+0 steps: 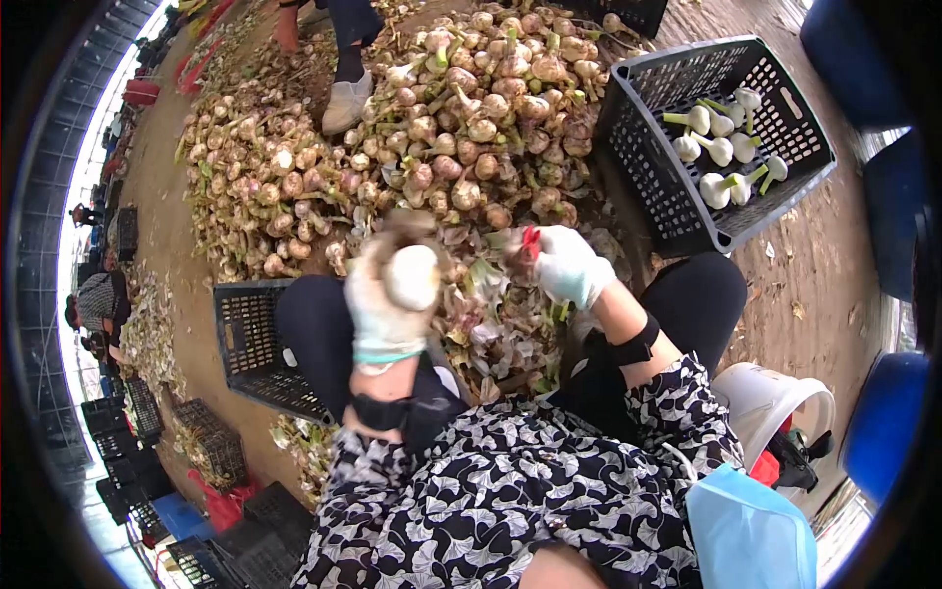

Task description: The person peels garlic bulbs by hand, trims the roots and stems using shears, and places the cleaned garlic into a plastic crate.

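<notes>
My left hand (378, 309), in a white glove and smeared by motion, is closed around a pale garlic bulb (412, 278). Brownish, blurred matter shows just above the bulb. To the right, my right hand (571, 267), also gloved, has its fingers curled together. Something red (531, 242) shows at its fingertips beside a brownish blur; what it grips cannot be made out. A gap separates the two hands, and loose garlic skins (496, 324) lie on the ground below them. Ahead spreads a big heap of unpeeled garlic bulbs (471, 118).
At right, a black crate (677, 211) holds several white trimmed bulbs (721, 149). Another crate (240, 334) stands by my left leg. A white bucket (756, 393) sits at my right. Another person's shoe (346, 103) rests in the heap. Blue barrels (888, 402) line the right edge.
</notes>
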{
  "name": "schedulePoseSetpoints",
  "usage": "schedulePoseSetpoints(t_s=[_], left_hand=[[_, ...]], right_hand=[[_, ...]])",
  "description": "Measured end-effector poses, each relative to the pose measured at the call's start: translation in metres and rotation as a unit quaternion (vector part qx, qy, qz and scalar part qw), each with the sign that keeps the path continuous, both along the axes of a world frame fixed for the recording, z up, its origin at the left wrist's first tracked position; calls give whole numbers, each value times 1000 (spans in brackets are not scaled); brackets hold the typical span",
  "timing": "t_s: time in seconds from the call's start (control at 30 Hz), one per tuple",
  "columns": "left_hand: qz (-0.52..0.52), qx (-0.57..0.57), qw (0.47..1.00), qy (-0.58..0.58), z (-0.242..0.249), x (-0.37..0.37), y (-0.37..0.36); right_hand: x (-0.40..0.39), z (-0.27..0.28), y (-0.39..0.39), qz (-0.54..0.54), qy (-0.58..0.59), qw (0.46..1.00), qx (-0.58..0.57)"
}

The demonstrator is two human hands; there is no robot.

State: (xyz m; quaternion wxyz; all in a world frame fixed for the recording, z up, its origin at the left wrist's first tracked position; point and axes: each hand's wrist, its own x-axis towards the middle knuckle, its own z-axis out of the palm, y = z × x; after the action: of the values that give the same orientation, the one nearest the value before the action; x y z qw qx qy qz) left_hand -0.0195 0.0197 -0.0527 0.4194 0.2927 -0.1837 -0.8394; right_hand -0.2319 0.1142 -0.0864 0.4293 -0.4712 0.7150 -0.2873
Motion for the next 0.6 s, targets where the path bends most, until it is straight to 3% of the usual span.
schedulePoseSetpoints(t_s=[0.07, 0.13, 0.17, 0.2, 0.27, 0.33, 0.4, 0.47, 0.53, 0.6], left_hand=[[125, -157, 977, -74, 57, 13, -5], [259, -262, 897, -245, 80, 69, -27], [277, -349, 800, -402, 90, 91, -32], [286, -421, 669, -542, 98, 107, -33], [249, -352, 534, -728, 105, 128, -27], [268, -379, 379, -801, 108, 121, -16], [267, -382, 580, -668, 97, 96, -6], [189, -375, 721, -551, 90, 67, 0], [91, -360, 780, -504, 70, 59, 4], [25, -433, 764, -478, 52, 48, 5]], right_hand=[[2, -12, -9, 110, 81, 990, 20], [-1, -14, -25, 42, 102, 990, 91], [-11, -35, -36, 2, 120, 989, 84], [-21, -52, -47, -37, 138, 987, 76], [-35, -53, -69, -155, 140, 978, 11], [-55, -55, -101, -142, 201, 968, 52], [-69, -67, -133, -189, 250, 950, -8], [-83, -74, -164, -196, 298, 934, -14], [-92, -87, -191, -193, 315, 929, 9], [-101, -107, -207, -162, 312, 936, 32]])
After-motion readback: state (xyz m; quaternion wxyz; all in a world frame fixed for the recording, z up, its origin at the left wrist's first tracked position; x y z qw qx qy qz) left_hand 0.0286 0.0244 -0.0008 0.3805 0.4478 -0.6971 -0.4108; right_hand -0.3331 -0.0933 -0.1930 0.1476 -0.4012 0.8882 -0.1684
